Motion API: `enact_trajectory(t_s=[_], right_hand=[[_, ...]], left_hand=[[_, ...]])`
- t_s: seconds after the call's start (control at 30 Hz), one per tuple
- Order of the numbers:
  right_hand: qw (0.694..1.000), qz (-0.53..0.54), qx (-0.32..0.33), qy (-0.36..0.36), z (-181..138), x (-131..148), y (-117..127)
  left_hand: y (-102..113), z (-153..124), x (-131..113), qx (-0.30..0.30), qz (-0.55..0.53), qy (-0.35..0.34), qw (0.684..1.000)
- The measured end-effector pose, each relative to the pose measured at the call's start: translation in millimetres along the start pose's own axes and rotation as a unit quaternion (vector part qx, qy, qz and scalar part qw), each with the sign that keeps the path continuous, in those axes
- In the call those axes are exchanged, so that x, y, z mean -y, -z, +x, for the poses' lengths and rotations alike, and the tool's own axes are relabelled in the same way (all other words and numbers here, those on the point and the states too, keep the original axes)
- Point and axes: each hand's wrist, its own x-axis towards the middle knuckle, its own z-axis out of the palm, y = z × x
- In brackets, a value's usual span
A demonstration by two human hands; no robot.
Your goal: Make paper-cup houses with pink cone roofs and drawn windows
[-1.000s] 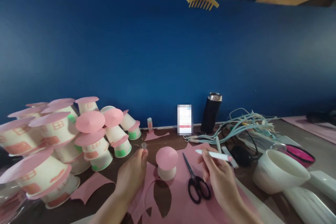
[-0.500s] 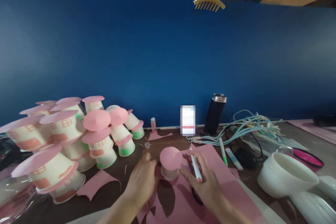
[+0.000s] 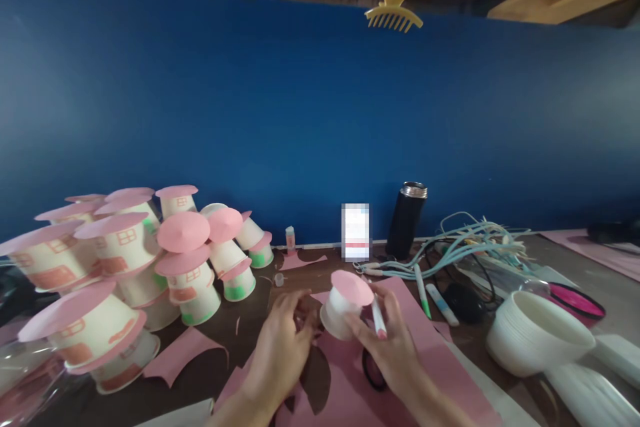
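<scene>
A white paper cup with a pink round paper top [image 3: 345, 301] is tilted to the left just above the pink paper sheet [image 3: 425, 360]. My right hand [image 3: 387, 343] grips the cup from the right and also holds a white marker with a pink end [image 3: 377, 320] between its fingers. My left hand [image 3: 283, 353] is at the cup's left side, fingers curled toward its rim. Black scissors [image 3: 373, 373] lie partly hidden under my right hand.
A pile of finished cup houses with pink roofs [image 3: 125, 267] fills the left. A black flask [image 3: 406, 219], a glue stick [image 3: 290, 239], two markers [image 3: 433, 293], tangled cables [image 3: 465, 240], stacked white bowls [image 3: 537, 333] and a pink-lined bowl [image 3: 580, 300] stand at right. A blue board [image 3: 320, 113] backs the table.
My right hand brought the marker in from the right and took hold of the cup. The cup was lifted and tipped left. My left hand closed in on it.
</scene>
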Motion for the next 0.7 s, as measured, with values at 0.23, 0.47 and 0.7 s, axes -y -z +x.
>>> enact_trajectory(t_s=[0.23,0.47,0.7], right_hand=[[0.998,0.045,-0.051,-0.015,3,2,12],[0.997,0.071,-0.012,-0.024,-10,12,7],[0.997,0.073,0.005,-0.028,-12,12,5]], left_hand=[[-21,-16,-18,0.141,-0.329,0.242,0.902],[-36,-31,-29,0.081,-0.636,0.360,0.677],[-32,-27,-32,0.059,-0.661,0.304,0.683]])
